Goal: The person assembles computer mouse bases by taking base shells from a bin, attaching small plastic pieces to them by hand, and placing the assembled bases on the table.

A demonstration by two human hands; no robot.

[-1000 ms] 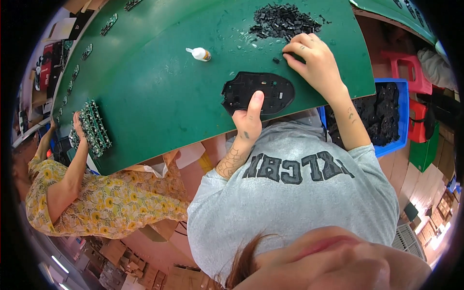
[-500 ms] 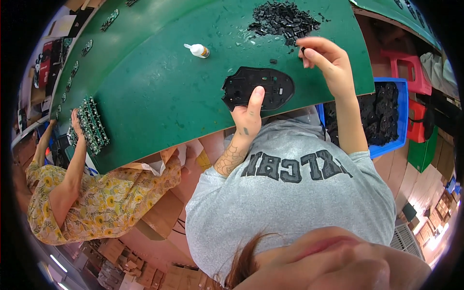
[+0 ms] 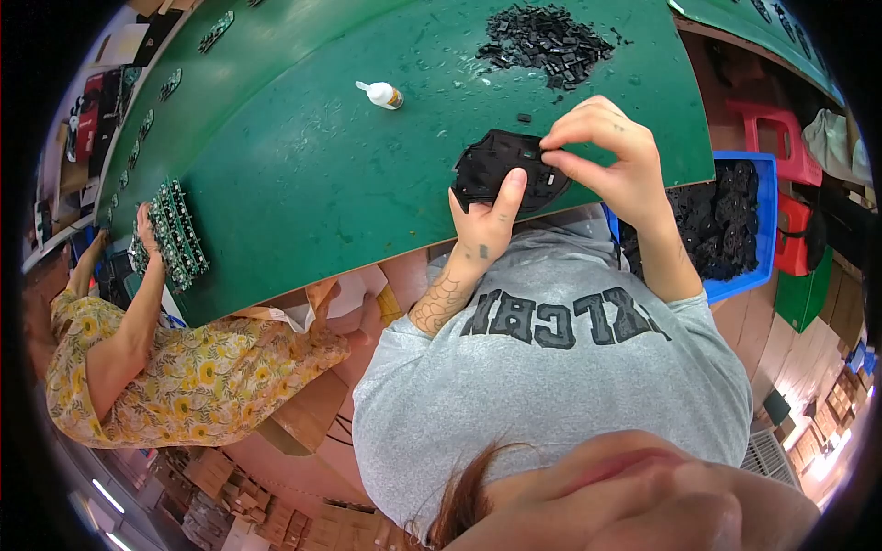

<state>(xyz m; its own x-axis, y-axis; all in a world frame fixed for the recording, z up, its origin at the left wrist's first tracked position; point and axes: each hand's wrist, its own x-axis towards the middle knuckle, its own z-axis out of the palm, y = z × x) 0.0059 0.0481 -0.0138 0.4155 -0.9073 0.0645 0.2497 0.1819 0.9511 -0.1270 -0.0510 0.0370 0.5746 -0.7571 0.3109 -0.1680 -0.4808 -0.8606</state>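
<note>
A black plastic shell (image 3: 501,158), rounded at one end with small cut-outs and shaped like a computer mouse base, is tilted above the near edge of the green table. My left hand (image 3: 487,220) is closed on it, thumb across the inner face and fingers underneath. My right hand (image 3: 608,151) pinches at the shell's right side, thumb and forefinger touching it near a cut-out. The small black plastic piece in that pinch is mostly hidden by the fingertips. Just beyond the shell, one loose black piece (image 3: 524,118) lies on the table.
A heap of small black pieces (image 3: 547,44) is on the green table (image 3: 322,202), with a white dropper bottle (image 3: 381,95) left of it. At right stands a blue bin (image 3: 765,225) of black parts, near a pink stool (image 3: 781,138). At left, a co-worker's hand (image 3: 147,230) touches stacked circuit boards (image 3: 184,239).
My right hand has come from near the heap down and left to the shell, carrying the small black piece. My left hand has shifted the shell slightly right and tilted it.
</note>
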